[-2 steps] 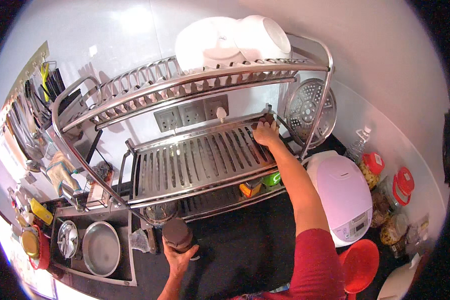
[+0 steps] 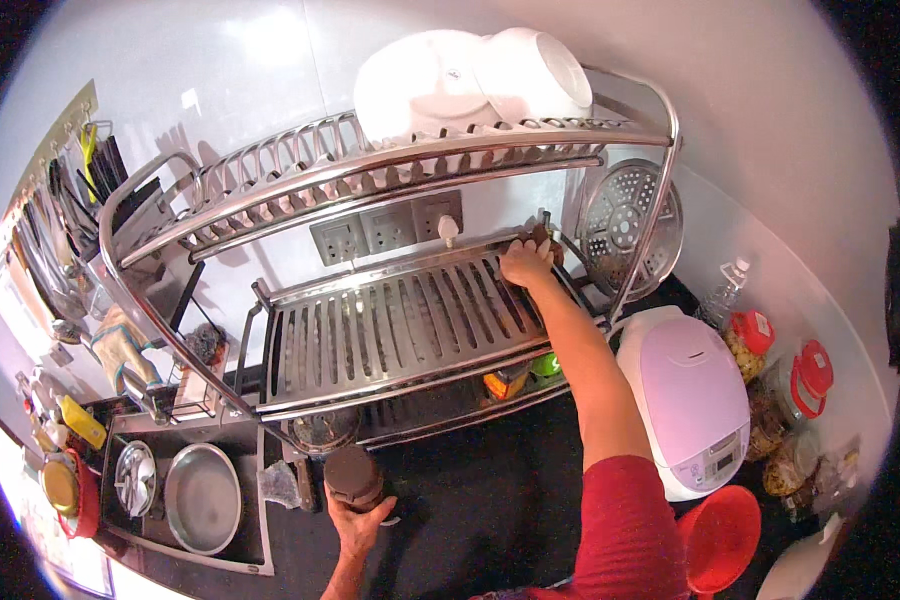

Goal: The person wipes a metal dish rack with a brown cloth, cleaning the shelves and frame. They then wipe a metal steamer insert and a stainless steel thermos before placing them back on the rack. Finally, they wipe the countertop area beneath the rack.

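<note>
My left hand, low in the view, is closed round a dark brown lidded jar held upright over the black counter. My right arm reaches across to the far right corner of the slotted lower shelf of a steel dish rack. There my right hand has its fingers curled over the shelf beside a small brown item. Most of that item is hidden by the fingers, so its kind cannot be made out. White bowls rest on the upper tier of the rack.
A pink-and-white rice cooker stands right of my forearm, with a red tub nearer me. Lidded jars line the right wall. A perforated steel disc leans behind the rack. The sink holds a round pan.
My right hand has shifted slightly left on the shelf. The view has moved a little, while my left hand keeps its hold on the jar.
</note>
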Demonstrator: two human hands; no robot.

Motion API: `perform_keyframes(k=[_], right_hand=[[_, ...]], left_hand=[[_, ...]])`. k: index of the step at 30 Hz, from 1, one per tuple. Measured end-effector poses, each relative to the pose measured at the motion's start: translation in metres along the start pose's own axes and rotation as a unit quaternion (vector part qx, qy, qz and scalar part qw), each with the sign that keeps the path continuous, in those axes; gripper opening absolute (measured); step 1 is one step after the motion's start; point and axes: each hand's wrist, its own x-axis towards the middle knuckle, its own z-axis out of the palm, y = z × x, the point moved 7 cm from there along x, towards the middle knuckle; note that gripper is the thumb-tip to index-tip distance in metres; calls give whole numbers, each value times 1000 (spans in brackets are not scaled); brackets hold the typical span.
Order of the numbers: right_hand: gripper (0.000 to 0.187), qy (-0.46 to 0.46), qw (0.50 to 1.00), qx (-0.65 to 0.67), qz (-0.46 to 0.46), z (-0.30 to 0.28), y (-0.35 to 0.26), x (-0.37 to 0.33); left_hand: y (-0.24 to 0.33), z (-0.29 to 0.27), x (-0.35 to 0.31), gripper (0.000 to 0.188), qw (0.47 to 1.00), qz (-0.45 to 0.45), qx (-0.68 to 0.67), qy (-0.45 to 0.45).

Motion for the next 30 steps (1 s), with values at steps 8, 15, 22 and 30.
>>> perform_keyframes(k=[8, 15, 22, 30], right_hand=[[49, -41, 963, -110, -241, 9, -89, -48], [38, 35, 858, 4, -512, 20, -127, -127], [33, 152, 952, -83, -252, -14, -29, -33], [34, 41, 983, -93, -150, 2, -54, -42]], left_hand=[[-12, -5, 8, 78, 998, 4, 33, 45], [-27, -10, 3, 64, 999, 11, 43, 20], [-5, -3, -5, 84, 997, 51, 48, 14], [89, -69, 30, 59, 930, 306, 182, 92]])
